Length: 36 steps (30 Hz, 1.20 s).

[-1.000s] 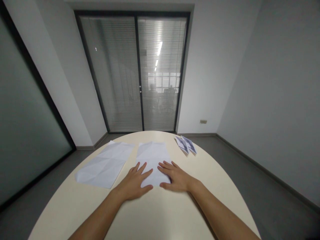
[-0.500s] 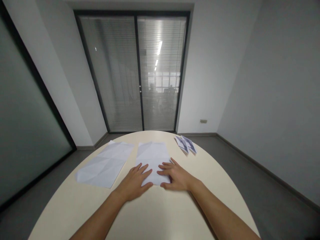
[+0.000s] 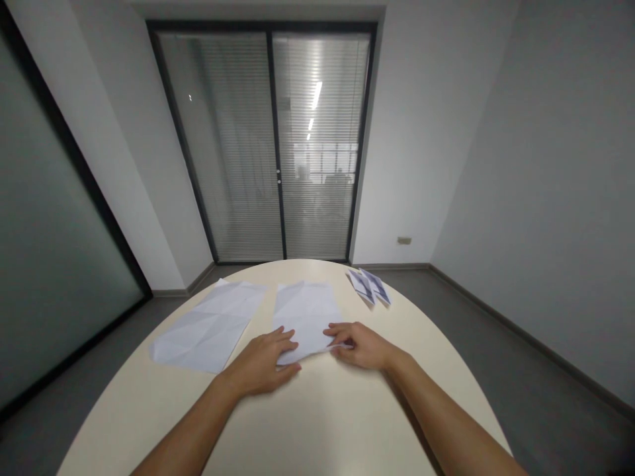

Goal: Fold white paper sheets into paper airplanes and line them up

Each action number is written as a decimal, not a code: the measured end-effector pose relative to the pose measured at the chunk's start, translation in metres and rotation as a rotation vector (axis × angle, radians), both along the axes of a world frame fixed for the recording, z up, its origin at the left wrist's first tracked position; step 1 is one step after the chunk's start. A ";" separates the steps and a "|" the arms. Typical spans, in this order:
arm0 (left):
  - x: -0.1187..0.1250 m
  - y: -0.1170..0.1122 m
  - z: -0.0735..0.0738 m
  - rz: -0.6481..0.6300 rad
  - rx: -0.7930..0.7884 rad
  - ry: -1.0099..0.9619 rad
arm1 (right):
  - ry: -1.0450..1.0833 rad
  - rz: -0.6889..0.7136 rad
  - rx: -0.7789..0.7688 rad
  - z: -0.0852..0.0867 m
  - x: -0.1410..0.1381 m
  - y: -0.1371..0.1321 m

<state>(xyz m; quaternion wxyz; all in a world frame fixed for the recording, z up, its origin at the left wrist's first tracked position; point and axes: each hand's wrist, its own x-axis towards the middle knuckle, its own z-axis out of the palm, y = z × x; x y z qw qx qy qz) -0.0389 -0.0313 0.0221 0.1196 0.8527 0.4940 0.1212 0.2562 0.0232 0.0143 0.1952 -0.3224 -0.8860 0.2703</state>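
A creased white sheet of paper (image 3: 307, 307) lies in front of me on the table. My left hand (image 3: 268, 357) rests on its near left corner, fingers apart and thumb stretched along the near edge. At the near right corner, my right hand (image 3: 360, 345) pinches the paper between thumb and fingers, and that corner is raised a little off the tabletop. The middle of the near edge bends slightly upward toward the right. Part of the right corner is hidden by my fingers.
On the left of the round cream table (image 3: 307, 430) lies another creased white sheet (image 3: 208, 327). Two folded paper pieces with dark printing (image 3: 370, 285) stand near the far right edge. A glass door with blinds (image 3: 317, 218) is beyond the table.
My right hand has closed from lying flat to pinching the near right corner, which has lifted. The sheet has turned slightly. My left hand has shifted a little left.
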 end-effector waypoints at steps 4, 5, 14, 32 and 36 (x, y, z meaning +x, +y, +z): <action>-0.007 0.000 -0.001 -0.062 -0.026 -0.077 | 0.053 -0.073 -0.144 -0.002 0.010 0.008; -0.008 0.001 -0.002 -0.047 -0.029 -0.106 | 0.059 -0.102 -0.165 -0.003 0.012 0.010; -0.011 0.016 -0.012 0.139 -0.103 -0.366 | 0.181 -0.211 -0.261 -0.008 0.018 0.017; -0.008 0.026 -0.028 0.133 -0.227 -0.777 | 0.309 -0.316 -0.181 -0.018 0.010 0.022; -0.005 0.028 -0.029 0.150 -0.240 -0.890 | 0.422 -0.263 -0.202 -0.022 0.010 0.024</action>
